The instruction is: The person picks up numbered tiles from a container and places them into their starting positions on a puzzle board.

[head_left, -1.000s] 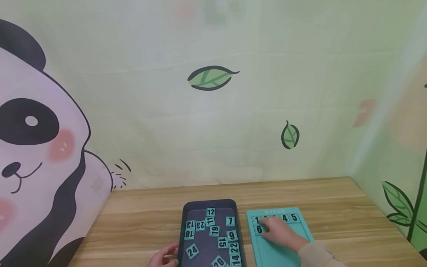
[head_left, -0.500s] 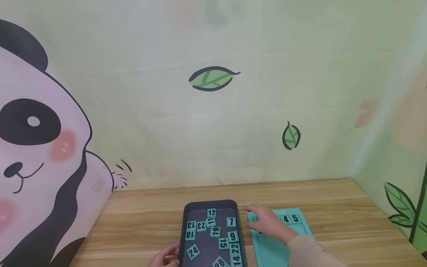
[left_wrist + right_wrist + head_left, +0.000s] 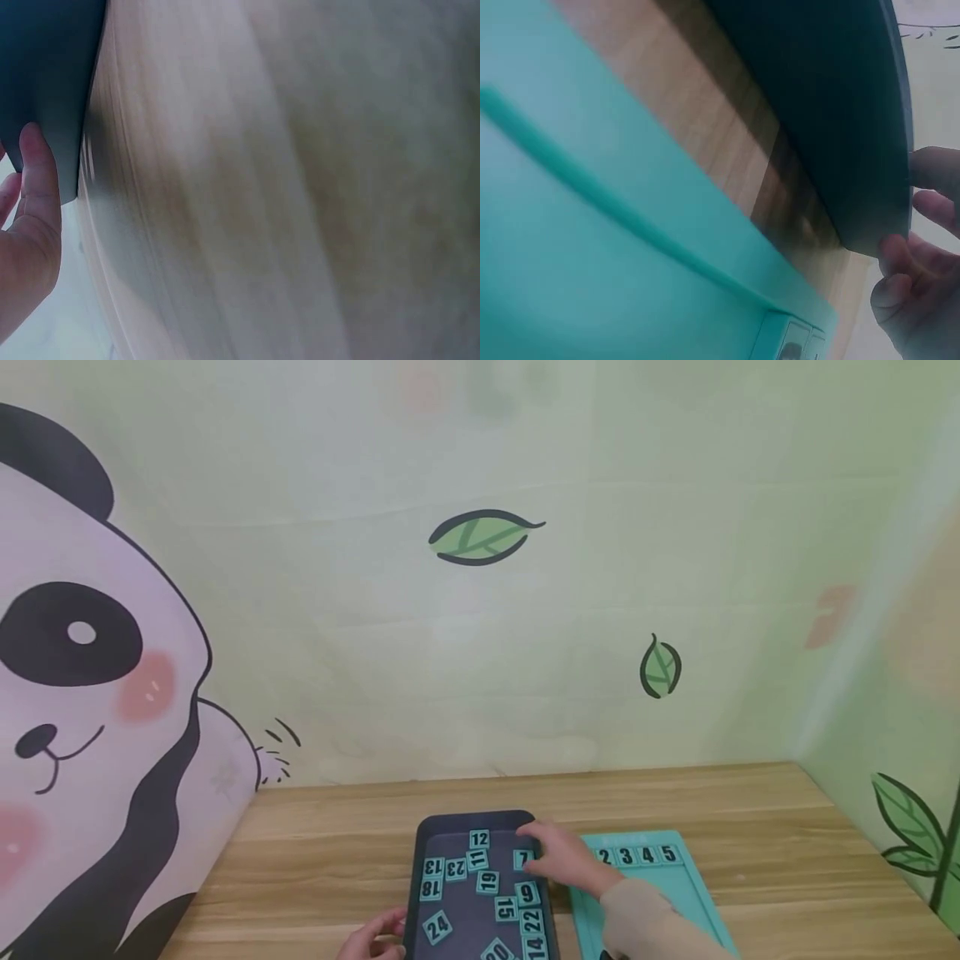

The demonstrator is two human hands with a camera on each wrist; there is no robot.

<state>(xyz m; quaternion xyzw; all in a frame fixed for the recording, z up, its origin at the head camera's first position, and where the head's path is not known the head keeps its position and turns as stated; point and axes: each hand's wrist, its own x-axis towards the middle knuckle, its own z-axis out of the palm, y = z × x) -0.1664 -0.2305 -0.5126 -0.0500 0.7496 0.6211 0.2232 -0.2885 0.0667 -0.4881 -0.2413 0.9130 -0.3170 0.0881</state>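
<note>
In the head view, my left hand (image 3: 372, 937) rests against the left side of a dark tray (image 3: 423, 847). In the left wrist view, a finger or thumb lies along the tray's outer wall (image 3: 56, 90). My right hand (image 3: 566, 857) reaches over the tray's right rim, index finger and thumb parted around the number 7 tile (image 3: 521, 860); contact with it is unclear. Several other numbered tiles lie loose there, among them 12 (image 3: 478, 839), 19 (image 3: 487, 882) and 24 (image 3: 437, 927). On the right, a teal board (image 3: 678, 893) shows tiles 2 to 5 in its top row; hand and sleeve hide its left part.
Tray and board stand side by side on a wooden table (image 3: 322, 843), with a narrow strip of wood between them. A wall sheet (image 3: 360, 610) printed with a panda and leaves rises behind the table.
My right hand has left the board's upper left tiles and moved left to the 7 tile in the tray. The left hand stays at the tray's side. The view shifts slightly.
</note>
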